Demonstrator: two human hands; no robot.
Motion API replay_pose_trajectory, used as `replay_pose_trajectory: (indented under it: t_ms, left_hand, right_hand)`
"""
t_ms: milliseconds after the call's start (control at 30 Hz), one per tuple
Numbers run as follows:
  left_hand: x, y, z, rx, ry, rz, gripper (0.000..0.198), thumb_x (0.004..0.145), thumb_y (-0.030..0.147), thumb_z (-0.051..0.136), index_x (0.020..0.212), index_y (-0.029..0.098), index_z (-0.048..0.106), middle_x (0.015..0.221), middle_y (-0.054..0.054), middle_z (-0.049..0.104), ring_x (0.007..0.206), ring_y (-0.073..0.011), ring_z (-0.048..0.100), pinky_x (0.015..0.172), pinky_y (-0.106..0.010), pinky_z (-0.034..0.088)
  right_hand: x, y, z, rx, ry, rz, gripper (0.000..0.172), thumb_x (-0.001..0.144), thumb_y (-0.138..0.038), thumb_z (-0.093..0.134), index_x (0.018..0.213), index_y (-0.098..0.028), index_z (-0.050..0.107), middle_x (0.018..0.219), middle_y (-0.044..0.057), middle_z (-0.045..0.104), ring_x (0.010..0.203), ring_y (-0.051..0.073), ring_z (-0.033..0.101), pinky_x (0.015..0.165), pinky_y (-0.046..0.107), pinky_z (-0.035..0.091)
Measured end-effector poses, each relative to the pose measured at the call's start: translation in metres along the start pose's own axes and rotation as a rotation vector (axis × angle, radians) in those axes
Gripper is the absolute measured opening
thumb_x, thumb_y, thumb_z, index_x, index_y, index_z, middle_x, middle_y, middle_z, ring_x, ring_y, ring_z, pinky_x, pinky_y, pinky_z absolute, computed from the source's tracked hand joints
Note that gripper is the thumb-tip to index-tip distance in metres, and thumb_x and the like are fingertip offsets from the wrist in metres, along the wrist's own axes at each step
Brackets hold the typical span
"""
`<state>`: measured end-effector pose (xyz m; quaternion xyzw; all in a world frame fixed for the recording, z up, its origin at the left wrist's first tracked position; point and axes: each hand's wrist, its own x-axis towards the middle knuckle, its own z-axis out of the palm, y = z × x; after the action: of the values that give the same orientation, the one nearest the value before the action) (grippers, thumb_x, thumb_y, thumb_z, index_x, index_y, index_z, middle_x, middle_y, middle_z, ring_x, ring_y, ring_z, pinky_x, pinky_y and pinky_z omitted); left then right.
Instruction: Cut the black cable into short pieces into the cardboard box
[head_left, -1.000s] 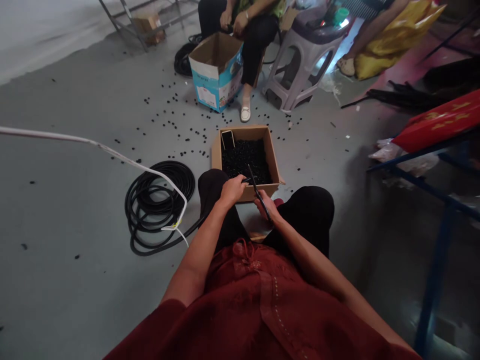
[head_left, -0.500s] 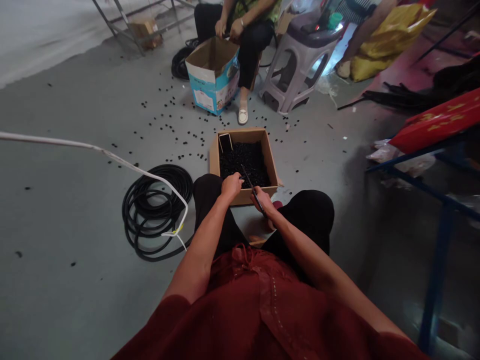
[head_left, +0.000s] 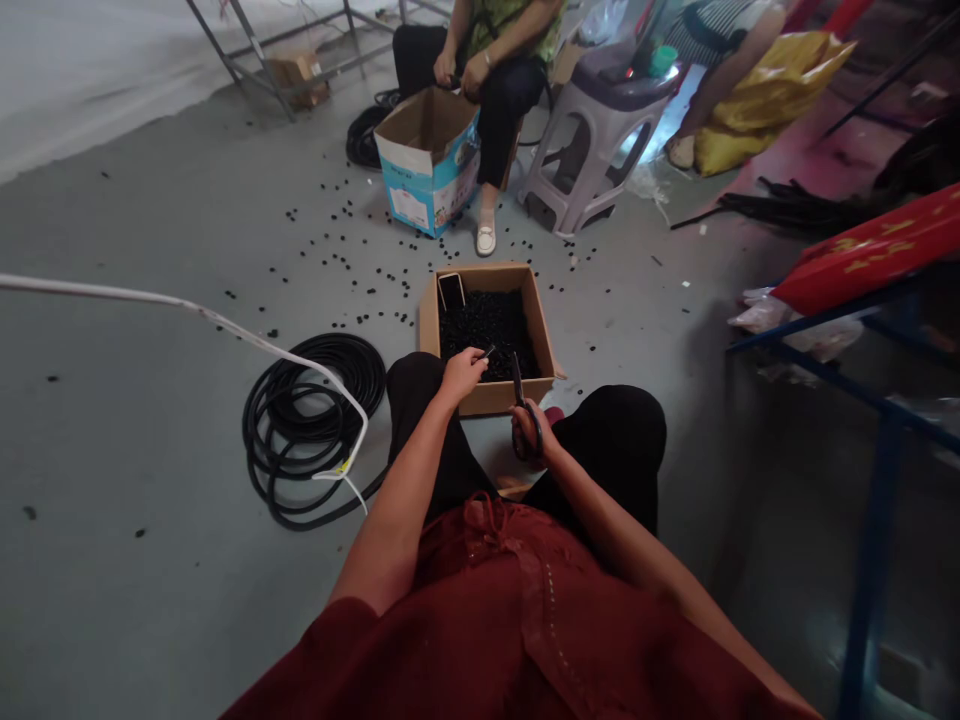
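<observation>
In my right hand I grip black-handled scissors, their blades pointing away from me over the near edge of a cardboard box. My left hand pinches a black rubber hose, whose short end sticks out past the fingertips above the box. A small gap separates that end from the blades. Many small black pieces cover the box's bottom, and a phone-like rectangle leans in its far left corner. My left fingers hide the rest of the held hose.
A coil of black hose lies left of my knee, with a white cable crossing above. Black bits are scattered over the floor. Ahead, a co-worker sits at a blue-white carton beside a grey stool. A blue frame stands right.
The scissors have swung away from the hose end, and my right hand has moved slightly back and right. My left hand stays nearly in place. The view has tilted slightly.
</observation>
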<state>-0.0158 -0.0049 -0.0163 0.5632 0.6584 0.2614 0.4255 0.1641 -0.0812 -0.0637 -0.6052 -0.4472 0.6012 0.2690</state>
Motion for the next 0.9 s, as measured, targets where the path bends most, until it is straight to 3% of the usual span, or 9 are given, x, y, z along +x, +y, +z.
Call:
replay_pose_trajectory:
  t_ms: [133,267,467,600,767,900]
  left_hand:
    - [-0.020,0.006,-0.010,-0.138,-0.094,0.013,0.039,0.083,0.019,0.048,0.120,0.013,0.061,0.102,-0.008,0.071,0.074,-0.0121,0.064,0.071,-0.024,0.050]
    - [-0.045,0.019,-0.019,-0.091,-0.170,0.048,0.053,0.082,0.014,0.048,0.136,0.011,0.048,0.115,-0.012,0.068,0.081,-0.0140,0.066,0.079,-0.027,0.051]
    - [-0.081,0.026,-0.011,0.178,-0.246,0.170,0.059,0.086,0.014,0.048,0.144,0.015,0.037,0.131,-0.013,0.060,0.118,-0.0219,0.058,0.098,-0.030,0.044]
    - [-0.097,0.022,-0.004,0.310,-0.280,0.212,0.058,0.092,0.020,0.044,0.147,0.016,0.028,0.132,-0.013,0.059,0.120,-0.0235,0.057,0.096,-0.033,0.045]
    - [-0.115,0.017,-0.011,0.495,-0.181,0.231,0.041,0.092,0.025,0.047,0.132,0.017,0.044,0.124,-0.010,0.063,0.107,-0.0226,0.062,0.086,-0.031,0.048]
    - [-0.120,0.020,-0.034,0.656,-0.003,0.255,0.023,0.093,0.022,0.046,0.113,0.016,0.055,0.110,-0.008,0.065,0.100,-0.0207,0.061,0.082,-0.030,0.046]
  right_hand:
    - [-0.020,0.008,0.004,0.133,0.016,0.045,0.032,0.076,-0.050,0.052,0.087,-0.023,0.039,0.061,-0.008,0.046,0.043,0.008,0.043,0.040,0.020,0.036]
    - [-0.021,-0.008,0.010,0.286,0.002,0.056,0.042,0.071,-0.054,0.062,0.092,-0.022,0.044,0.066,-0.006,0.055,0.048,0.009,0.051,0.043,0.020,0.041]
    - [-0.014,-0.047,0.014,0.520,0.003,-0.046,0.044,0.065,-0.040,0.073,0.098,-0.022,0.050,0.071,-0.004,0.063,0.056,0.011,0.059,0.050,0.024,0.047]
    - [-0.011,-0.051,0.012,0.506,0.021,-0.101,0.042,0.064,-0.024,0.073,0.100,-0.023,0.052,0.070,-0.005,0.063,0.052,0.010,0.056,0.049,0.025,0.044]
    - [-0.012,-0.054,-0.002,0.469,0.147,-0.155,0.039,0.062,-0.024,0.075,0.094,-0.024,0.053,0.069,-0.005,0.056,0.050,0.011,0.052,0.045,0.027,0.045]
    - [-0.015,-0.062,-0.015,0.468,0.232,-0.183,0.043,0.059,-0.026,0.076,0.094,-0.025,0.053,0.069,-0.005,0.052,0.050,0.011,0.050,0.042,0.027,0.043]
